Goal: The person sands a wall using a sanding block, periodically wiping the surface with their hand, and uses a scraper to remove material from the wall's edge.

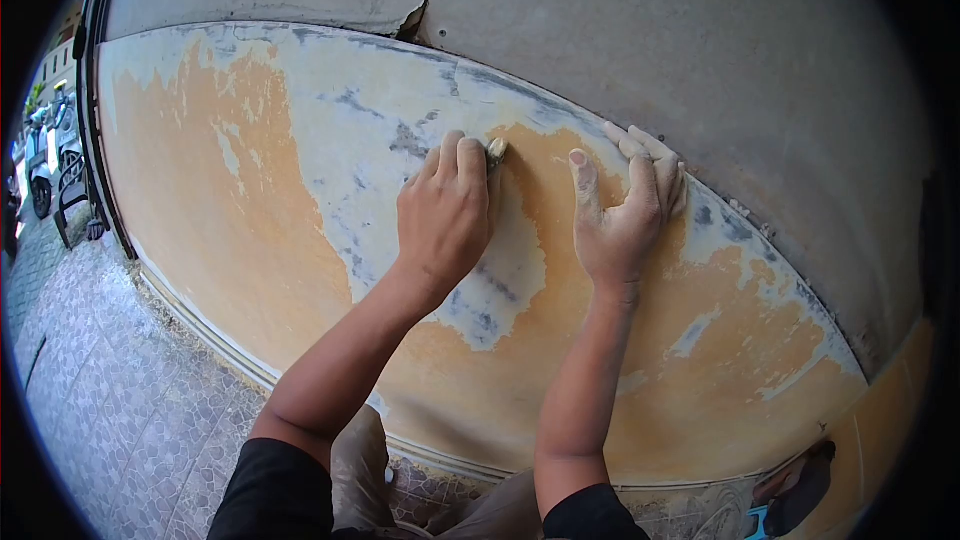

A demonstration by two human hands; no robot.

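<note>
My left hand (445, 202) is closed around a small object whose tip shows by the thumb; most of it is hidden by the fingers. It presses on a large curved panel (215, 230) with patchy orange and whitish coating and grey spots. To its right, my right hand (628, 210), dusted with pale powder, lies with fingers spread against the panel near its upper edge. The thumb stands apart from the other fingers, and nothing shows in this hand.
Grey wall slabs (600, 30) with a dark crack lie beyond the panel. Patterned paving (120, 380) spreads at the lower left, with parked motorbikes (45, 155) behind it. A dark object with a light-blue part (757, 522) is at the lower right.
</note>
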